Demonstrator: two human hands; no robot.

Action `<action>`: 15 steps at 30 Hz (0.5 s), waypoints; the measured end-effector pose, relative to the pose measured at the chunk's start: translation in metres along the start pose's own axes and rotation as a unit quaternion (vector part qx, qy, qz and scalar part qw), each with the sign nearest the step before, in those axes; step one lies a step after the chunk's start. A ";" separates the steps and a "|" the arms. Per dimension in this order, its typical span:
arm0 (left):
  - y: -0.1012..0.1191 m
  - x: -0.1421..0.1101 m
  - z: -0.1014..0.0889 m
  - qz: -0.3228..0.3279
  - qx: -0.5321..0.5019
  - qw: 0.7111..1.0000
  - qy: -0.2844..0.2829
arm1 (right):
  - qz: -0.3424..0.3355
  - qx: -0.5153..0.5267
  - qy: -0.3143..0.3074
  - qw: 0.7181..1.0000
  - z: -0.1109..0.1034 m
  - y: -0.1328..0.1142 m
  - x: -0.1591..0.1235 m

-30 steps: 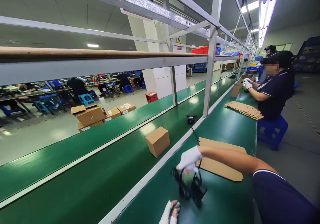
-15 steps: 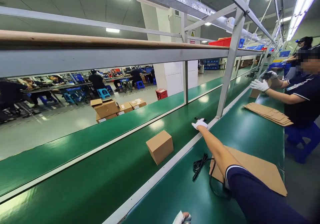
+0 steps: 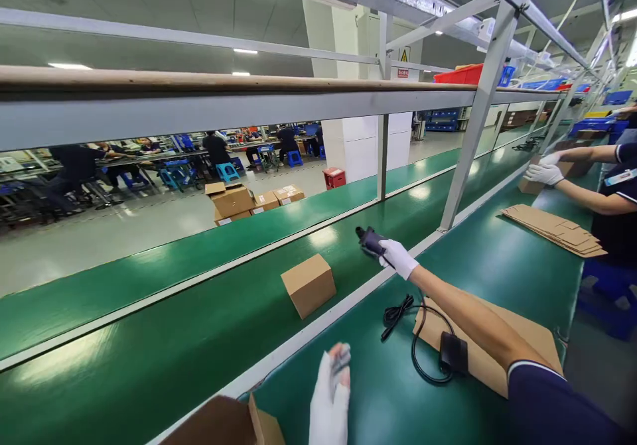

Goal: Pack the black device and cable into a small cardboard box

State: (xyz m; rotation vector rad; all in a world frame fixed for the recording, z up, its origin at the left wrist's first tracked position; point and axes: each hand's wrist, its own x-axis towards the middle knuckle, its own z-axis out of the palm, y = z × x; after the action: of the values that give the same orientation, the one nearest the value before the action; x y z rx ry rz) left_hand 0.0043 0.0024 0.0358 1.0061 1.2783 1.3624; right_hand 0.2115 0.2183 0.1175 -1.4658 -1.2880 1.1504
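Observation:
My right hand (image 3: 398,259), in a white glove, is closed around a dark, elongated object (image 3: 369,241) with a short black round end; its exact kind is unclear. It is held over the green conveyor belt, near the metal rail. My left hand (image 3: 329,395), gloved with bare fingertips, is raised over the green worktop, empty, thumb and fingers apart. Under my right forearm lies a black power adapter (image 3: 452,353) with its cable (image 3: 395,314) partly bundled. It rests partly on flat cardboard (image 3: 507,345). An open cardboard box (image 3: 223,424) shows at the bottom edge, left of my left hand.
A closed cardboard box (image 3: 309,286) sits on the belt. A metal post (image 3: 472,127) rises from the rail (image 3: 343,309) beyond my right hand. Flattened cartons (image 3: 552,227) lie farther along the worktop, near a co-worker's gloved hands (image 3: 545,170).
My right hand has picked the dark object up from the belt and drawn it nearer. My left hand has risen into view. The view has turned left, uncovering the open box and the adapter.

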 end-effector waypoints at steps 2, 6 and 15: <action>0.034 -0.003 0.010 0.043 -0.004 0.999 0.005 | -0.042 0.039 -0.096 0.994 0.024 -0.015 -0.050; 0.075 -0.021 0.018 0.115 -0.110 0.987 0.034 | -0.105 0.099 -0.348 0.926 0.070 -0.045 -0.153; 0.110 -0.099 -0.081 0.234 -0.069 0.903 0.354 | -0.223 -0.202 -0.583 0.755 0.100 -0.084 -0.240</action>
State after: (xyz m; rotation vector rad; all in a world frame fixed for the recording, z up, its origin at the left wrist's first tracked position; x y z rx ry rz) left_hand -0.0687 -0.1067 0.1411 0.7578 1.4690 2.3047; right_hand 0.0845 -0.0088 0.2013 -0.4555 -2.6934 1.5335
